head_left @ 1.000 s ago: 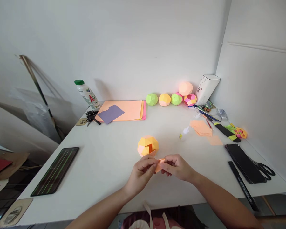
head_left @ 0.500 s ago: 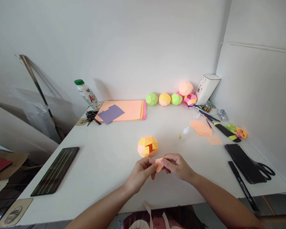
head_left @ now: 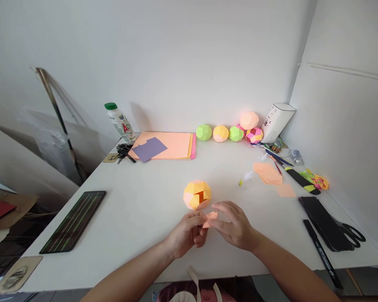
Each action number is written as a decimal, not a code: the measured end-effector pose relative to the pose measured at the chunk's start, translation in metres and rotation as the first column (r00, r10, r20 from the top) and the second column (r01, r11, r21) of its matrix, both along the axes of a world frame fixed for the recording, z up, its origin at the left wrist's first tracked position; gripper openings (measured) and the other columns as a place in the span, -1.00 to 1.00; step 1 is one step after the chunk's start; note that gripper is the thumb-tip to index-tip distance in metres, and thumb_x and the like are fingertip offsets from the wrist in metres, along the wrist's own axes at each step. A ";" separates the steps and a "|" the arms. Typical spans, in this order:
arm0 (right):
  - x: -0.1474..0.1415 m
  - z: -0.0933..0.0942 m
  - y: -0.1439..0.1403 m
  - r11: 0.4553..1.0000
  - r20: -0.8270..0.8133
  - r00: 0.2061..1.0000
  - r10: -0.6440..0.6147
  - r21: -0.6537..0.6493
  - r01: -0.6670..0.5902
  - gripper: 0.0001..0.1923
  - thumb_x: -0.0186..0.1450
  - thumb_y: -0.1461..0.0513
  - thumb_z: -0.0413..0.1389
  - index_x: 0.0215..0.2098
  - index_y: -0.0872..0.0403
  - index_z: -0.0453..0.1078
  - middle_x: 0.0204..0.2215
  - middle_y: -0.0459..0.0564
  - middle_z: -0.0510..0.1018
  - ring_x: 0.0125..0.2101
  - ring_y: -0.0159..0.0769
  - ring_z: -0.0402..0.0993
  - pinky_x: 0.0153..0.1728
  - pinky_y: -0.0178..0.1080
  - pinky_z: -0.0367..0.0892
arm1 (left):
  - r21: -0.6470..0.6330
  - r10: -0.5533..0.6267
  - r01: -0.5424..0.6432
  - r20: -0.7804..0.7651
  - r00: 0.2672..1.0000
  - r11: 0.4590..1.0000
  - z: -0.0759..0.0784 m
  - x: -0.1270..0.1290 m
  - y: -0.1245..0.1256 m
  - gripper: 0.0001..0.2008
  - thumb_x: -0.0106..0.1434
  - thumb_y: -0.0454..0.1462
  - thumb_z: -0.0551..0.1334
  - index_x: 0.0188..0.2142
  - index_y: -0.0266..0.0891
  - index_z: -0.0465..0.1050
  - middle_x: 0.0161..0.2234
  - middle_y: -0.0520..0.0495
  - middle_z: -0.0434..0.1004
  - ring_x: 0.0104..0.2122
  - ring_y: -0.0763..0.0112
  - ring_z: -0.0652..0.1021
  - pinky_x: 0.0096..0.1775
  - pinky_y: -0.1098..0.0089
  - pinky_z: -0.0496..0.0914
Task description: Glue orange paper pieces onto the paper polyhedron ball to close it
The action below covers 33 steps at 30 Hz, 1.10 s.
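At the far left of the frame a dark slatted board [head_left: 73, 221] is lying flat near the edge of the white table [head_left: 138, 209], and a bunch of keys [head_left: 123, 151] is sitting beside a green-capped bottle [head_left: 119, 122] in the upper left, both well clear of the working space. Just right of them a stack of orange paper sheets [head_left: 173, 144] is resting with a purple cut-out [head_left: 149, 148] on top, seemingly kept as supply within reach.

In the lower middle, the left hand [head_left: 185, 234] is curling its fingers closed around one end of a small folded orange paper piece [head_left: 210, 218], pinching it. The right hand [head_left: 234, 224] is meeting it from the other side with fingers more spread and loosely bent; whether its fingertips are actually gripping the piece is hard to tell, since the paper is mostly covered by the two hands. The piece is being held just above the table, right in front of a yellow and orange paper ball [head_left: 197, 194] whose gap is facing the hands, probably so the opening stays easy to see.

Further right, a row of finished paper balls [head_left: 228, 132] is lining the back wall beside a white box [head_left: 275, 122]. Loose orange pieces [head_left: 267, 173], pens, a black phone [head_left: 319, 217] and scissors [head_left: 349, 231] are crowding the right side; the small clutter there is too fine to make out.
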State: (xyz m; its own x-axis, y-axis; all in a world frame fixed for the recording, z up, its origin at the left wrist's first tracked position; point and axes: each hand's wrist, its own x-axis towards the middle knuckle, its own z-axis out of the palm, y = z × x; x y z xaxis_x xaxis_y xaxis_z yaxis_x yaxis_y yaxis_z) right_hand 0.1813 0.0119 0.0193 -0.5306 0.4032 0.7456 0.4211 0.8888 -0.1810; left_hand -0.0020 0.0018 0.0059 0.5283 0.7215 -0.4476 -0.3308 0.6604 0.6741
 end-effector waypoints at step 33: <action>-0.003 0.011 0.060 0.233 -0.470 0.842 -0.264 -0.878 -0.418 -0.72 0.20 0.06 0.24 -0.43 0.11 0.40 -0.71 -0.23 0.35 -0.74 -0.54 0.15 -0.70 -0.41 0.02 | 0.729 0.217 0.025 -0.237 0.947 0.684 -0.020 -0.030 0.046 -0.29 0.09 -0.11 0.39 0.11 -0.12 0.03 0.06 -0.21 0.26 0.03 0.13 0.41 -0.09 0.19 0.44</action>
